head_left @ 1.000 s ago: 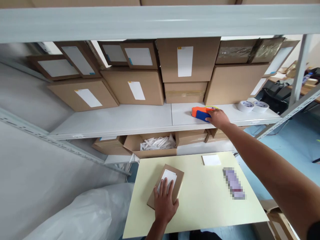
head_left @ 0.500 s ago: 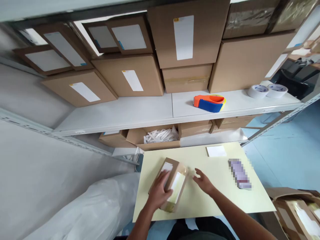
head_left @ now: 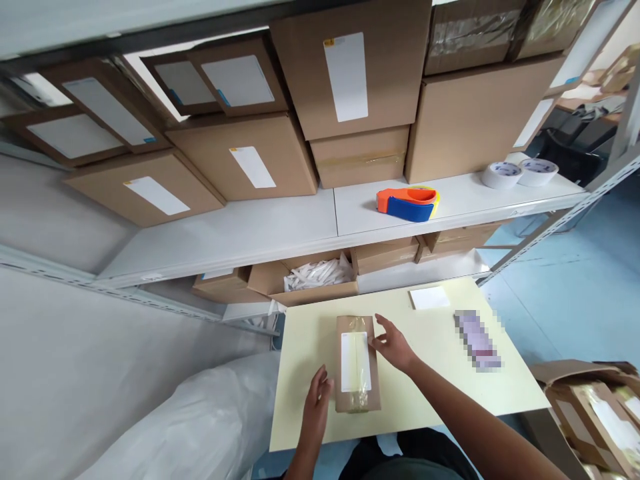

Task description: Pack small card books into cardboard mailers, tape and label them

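A taped brown cardboard box [head_left: 344, 370] lies on the pale yellow table [head_left: 420, 393], with a white label [head_left: 355, 361] and clear tape along its upper face. Just left of the box is my left hand [head_left: 317, 395], its fingers apart and nothing in them; a small gap separates it from the box. My right hand [head_left: 393, 343] is at the box's upper right side, fingers spread, the fingertips at or very near its edge. Whether they touch it I cannot tell.
A white card stack [head_left: 430, 298] and a blurred purple item [head_left: 477, 340] lie on the table's right. Behind stands a shelf [head_left: 240, 230] with cartons, a tape dispenser [head_left: 407, 203] and tape rolls [head_left: 503, 175]. A white plastic sack [head_left: 210, 413] bulges at left; an open carton [head_left: 575, 407] stands right.
The box has turned from a tilted angle to lie straight with its labelled, taped face up. My left hand has come off it to the left; my right hand has moved in to its right side.
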Demonstrator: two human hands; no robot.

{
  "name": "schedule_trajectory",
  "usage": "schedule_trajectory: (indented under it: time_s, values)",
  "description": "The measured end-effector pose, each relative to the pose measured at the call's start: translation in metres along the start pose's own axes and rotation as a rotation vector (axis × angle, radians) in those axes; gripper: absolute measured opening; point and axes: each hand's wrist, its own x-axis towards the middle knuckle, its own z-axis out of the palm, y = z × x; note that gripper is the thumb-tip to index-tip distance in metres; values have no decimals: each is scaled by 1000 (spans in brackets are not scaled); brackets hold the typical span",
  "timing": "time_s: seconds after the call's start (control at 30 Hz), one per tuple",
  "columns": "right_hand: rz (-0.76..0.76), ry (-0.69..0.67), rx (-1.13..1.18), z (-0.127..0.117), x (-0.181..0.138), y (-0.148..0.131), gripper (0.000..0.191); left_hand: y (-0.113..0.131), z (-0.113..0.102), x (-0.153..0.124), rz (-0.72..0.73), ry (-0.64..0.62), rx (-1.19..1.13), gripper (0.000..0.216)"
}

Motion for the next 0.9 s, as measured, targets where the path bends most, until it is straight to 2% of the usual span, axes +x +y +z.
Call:
schedule_trajectory:
  time_s: [0.07, 0.17, 0.23, 0.33, 0.4, 0.5, 0.63, 0.77, 0.9]
  values:
    - [-111, -16, -112, 0, 13, -13, 72, -16, 4, -17, -69, 54, -19, 77]
    - [-203, -120, -277, 3, 24, -26, 72, -36, 15, -42, -185, 98, -99, 78]
    - [-223, -170, -343, 7, 24, -27, 69, -44, 26, -54, -242, 91, -160, 78]
    - [-189, -127, -380, 6, 12, -22, 63, -49, 37, -60, -231, 47, -264, 78]
    - [-130, -48, -411, 1, -1, -15, 57, -45, 36, -56, -179, 67, -322, 78]
    - [-81, 59, -442, -12, -29, 1, 45, -30, 23, -43, -143, 138, -349, 80]
    - [-60, 92, -382, -22, -72, 26, 42, -4, 5, -24, -73, 196, -207, 70]
    - [-60, 126, -333, -20, -100, 40, 43, 14, 7, -13, 74, 195, -8, 58]
    - [-91, 113, -303, -18, -107, 40, 38, 21, 17, -8, 100, 180, 175, 61]
